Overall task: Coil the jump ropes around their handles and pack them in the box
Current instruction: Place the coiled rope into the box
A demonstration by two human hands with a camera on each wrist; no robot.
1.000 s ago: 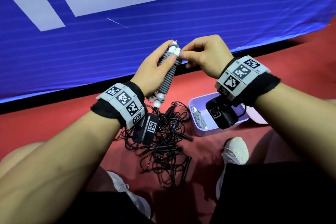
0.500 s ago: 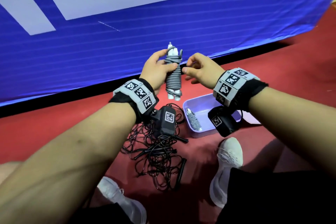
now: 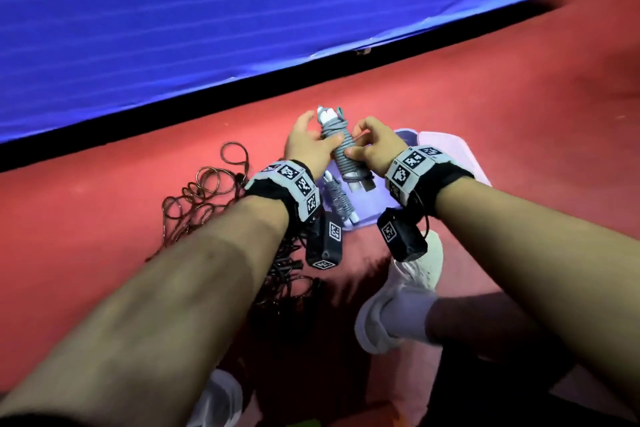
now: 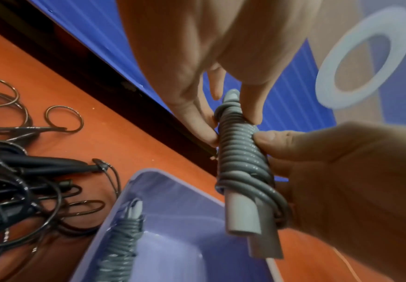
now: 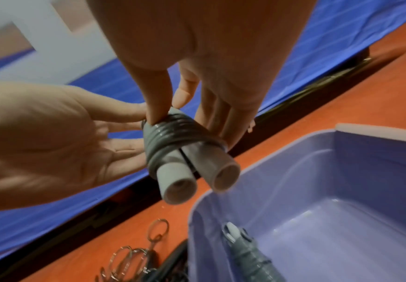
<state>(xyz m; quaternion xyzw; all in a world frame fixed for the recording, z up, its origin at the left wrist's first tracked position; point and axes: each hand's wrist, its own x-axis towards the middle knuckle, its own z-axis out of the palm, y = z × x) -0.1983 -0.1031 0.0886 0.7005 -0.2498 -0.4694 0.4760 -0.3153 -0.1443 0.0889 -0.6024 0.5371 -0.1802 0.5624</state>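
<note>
**A:** Where is the grey jump rope (image 3: 341, 149) right now?

**B:** Held between both hands just above the lilac box (image 3: 460, 163), its cord wound tight round two pale handles side by side. The right hand (image 3: 375, 146) grips the coil, thumb on one side and fingers (image 5: 223, 122) on the other. The left hand (image 3: 306, 146) holds the upper part, with its thumb across the windings and its fingers (image 4: 197, 118) pressed to the coil's far side.

**A:** Is the cord end tucked in?

**B:** I cannot tell. A loop stands out near the top of the bundle, but the tip is lost among the turns and behind the fingers.

**A:** What is in the box?

**B:** A second coiled rope (image 3: 337, 199), grey too, lying along the left wall. The left wristband covers part of it in the head view, and the left wrist view cuts off its lower end. The right forearm and wristband hide much of the box floor.

**A:** And the rest?

**B:** A tangle of black ropes (image 3: 204, 204) lies on the red floor (image 3: 485, 87), left of the box. The left forearm covers its middle, so how many ropes it holds is hard to make out; some dark handles show in the left wrist view (image 4: 40, 164). A white shoe (image 3: 401, 298) shows below the box, and a blue banner (image 3: 242, 10) runs along the floor's far edge.
</note>
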